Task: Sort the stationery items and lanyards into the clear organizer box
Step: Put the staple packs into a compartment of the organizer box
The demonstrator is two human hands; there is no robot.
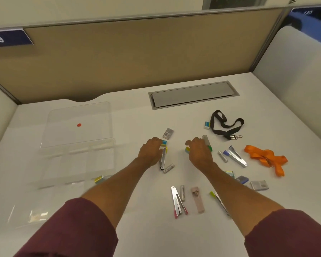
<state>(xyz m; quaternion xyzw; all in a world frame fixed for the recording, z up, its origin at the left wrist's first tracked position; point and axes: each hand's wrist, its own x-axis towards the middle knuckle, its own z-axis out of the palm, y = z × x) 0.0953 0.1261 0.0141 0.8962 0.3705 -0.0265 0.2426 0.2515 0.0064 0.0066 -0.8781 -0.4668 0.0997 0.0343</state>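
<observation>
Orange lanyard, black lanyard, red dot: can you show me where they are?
orange lanyard (pixel 265 157), head view, bunched middle of the strap.
black lanyard (pixel 239 121), head view, right-hand bend of the strap.
red dot (pixel 79 125), head view, centre of the dot.

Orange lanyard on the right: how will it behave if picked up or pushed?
The orange lanyard lies in a loose folded heap, so probably floppy: lifted at one spot, it would likely unfold and dangle. Thin flat strap, so likely light. A push would probably bunch it.
</observation>
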